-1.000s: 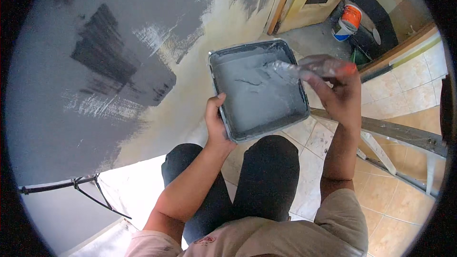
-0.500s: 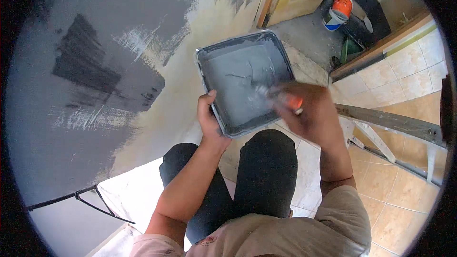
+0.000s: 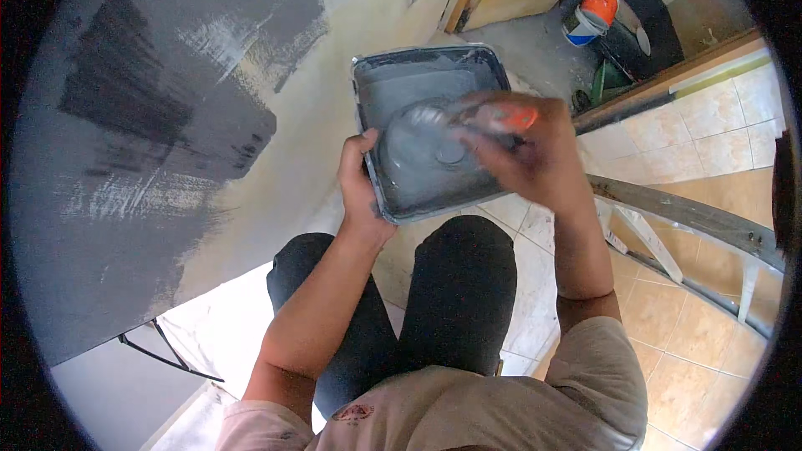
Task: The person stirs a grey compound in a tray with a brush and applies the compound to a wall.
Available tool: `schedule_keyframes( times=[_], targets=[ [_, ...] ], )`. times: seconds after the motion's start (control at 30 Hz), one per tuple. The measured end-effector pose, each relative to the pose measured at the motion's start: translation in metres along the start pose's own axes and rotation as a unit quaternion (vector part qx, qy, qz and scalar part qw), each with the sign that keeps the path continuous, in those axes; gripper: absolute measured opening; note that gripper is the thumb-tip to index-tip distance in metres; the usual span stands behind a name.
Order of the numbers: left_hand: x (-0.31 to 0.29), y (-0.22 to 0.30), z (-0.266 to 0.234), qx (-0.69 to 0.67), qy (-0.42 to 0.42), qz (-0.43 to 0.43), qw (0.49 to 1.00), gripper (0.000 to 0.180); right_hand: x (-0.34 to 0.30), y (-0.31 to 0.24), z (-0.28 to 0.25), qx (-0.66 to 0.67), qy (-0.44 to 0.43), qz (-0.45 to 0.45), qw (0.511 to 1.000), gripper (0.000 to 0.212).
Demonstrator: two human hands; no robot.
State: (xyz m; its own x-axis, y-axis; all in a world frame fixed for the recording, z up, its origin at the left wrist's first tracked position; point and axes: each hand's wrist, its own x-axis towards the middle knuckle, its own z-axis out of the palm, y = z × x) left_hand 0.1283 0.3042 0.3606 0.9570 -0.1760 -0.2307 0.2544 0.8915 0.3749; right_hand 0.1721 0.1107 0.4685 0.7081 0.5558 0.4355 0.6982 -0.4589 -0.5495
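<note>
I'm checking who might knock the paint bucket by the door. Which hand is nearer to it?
Right. The right hand, holding an orange-handled brush over the paint tray, is closer to the paint bucket. The left hand grips the tray's far edge.

Single head view looks steeply down, close above the hands.

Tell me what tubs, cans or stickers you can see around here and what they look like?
Paint bucket: on the floor at the top right, near the doorway; round, with orange, white and blue bands.
Paint tray: held by the left hand; rectangular, grey, no label showing.
No signs or screens in view.
</note>
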Motion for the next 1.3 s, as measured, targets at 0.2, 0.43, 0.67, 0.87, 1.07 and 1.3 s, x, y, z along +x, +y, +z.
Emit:
schedule_keyframes(
  times=[0.2, 0.43, 0.67, 0.87, 1.07, 1.3],
  targets=[
    [0.001, 0.005, 0.006, 0.001, 0.044, 0.0, 0.999, 0.047, -0.011, -0.009, -0.009, -0.011, 0.043, 0.019, 0.999, 0.018],
    [0.011, 0.0, -0.011, -0.007, 0.022, -0.015, 1.0, 0.052, 0.01, -0.018, 0.002, 0.01, 0.007, -0.001, 1.0, 0.015],
    [0.013, 0.004, -0.013, 0.0, 0.01, -0.014, 1.0, 0.048, 0.017, -0.012, 0.02, -0.021, 0.001, 0.001, 1.0, 0.016],
    [0.016, 0.002, -0.017, 0.021, 0.011, -0.003, 1.0, 0.047, 0.017, -0.015, 0.021, -0.048, -0.025, -0.035, 0.998, 0.019],
    [0.015, -0.002, -0.007, -0.015, 0.038, -0.005, 0.999, 0.05, 0.007, -0.021, 0.008, -0.052, -0.033, 0.102, 0.993, 0.021],
    [0.02, 0.003, -0.011, -0.001, 0.026, -0.007, 1.0, 0.051, 0.011, -0.017, 0.013, -0.067, 0.011, 0.106, 0.992, 0.019]
  ],
)
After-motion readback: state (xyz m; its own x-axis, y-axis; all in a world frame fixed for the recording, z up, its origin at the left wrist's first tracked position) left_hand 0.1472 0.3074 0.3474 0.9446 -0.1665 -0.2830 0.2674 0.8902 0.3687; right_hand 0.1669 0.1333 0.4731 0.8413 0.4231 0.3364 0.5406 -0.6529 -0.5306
